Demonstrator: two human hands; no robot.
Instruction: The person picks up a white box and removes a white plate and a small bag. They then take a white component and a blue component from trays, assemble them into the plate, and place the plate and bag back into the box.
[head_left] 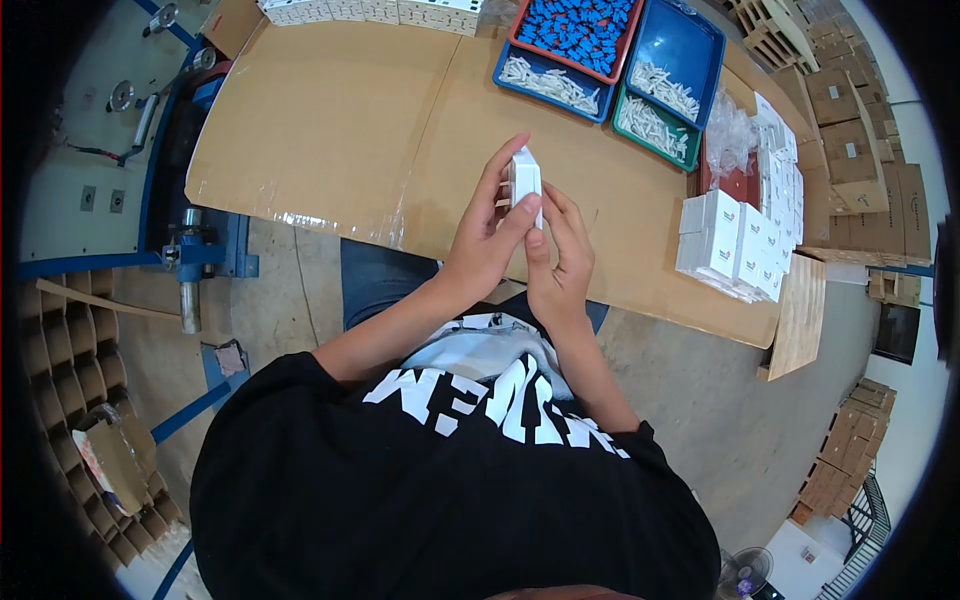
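Note:
A small white plastic housing [526, 176] is held up above the near part of the cardboard-covered table. My left hand [487, 237] is closed on it, with the thumb along its near end and fingers behind it. From the other side, my right hand [562, 250] also grips it, the fingers reaching to its lower right edge. Its far face is hidden from me, and I cannot make out its exact kind.
Beyond the hands, a red tray [516, 33] of blue parts sits on a blue tray [551, 99] with white pieces. Beside them are another blue tray [712, 62] and a green tray [655, 149]. White boxes [722, 240] stack at right; white parts [440, 15] line the far edge.

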